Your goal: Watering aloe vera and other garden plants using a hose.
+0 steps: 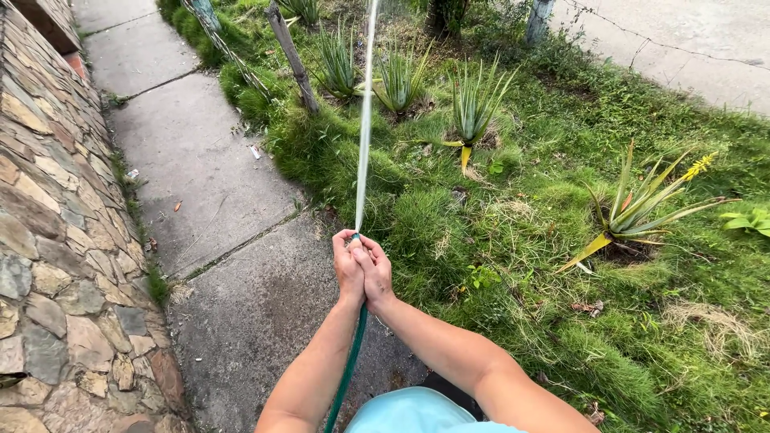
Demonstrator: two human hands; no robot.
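concrete path [200, 160] between stone wall [48, 240] and grass [521, 240].

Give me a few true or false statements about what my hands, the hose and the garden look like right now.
1. Both hands, left hand and right hand, grip the green hose end. True.
2. The water jet shoots toward the stone wall. False: it goes ahead, over the grass.
3. The spiky plants grow in pots. False: they stand in the ground.
4. A concrete path runs beside the wall. True.
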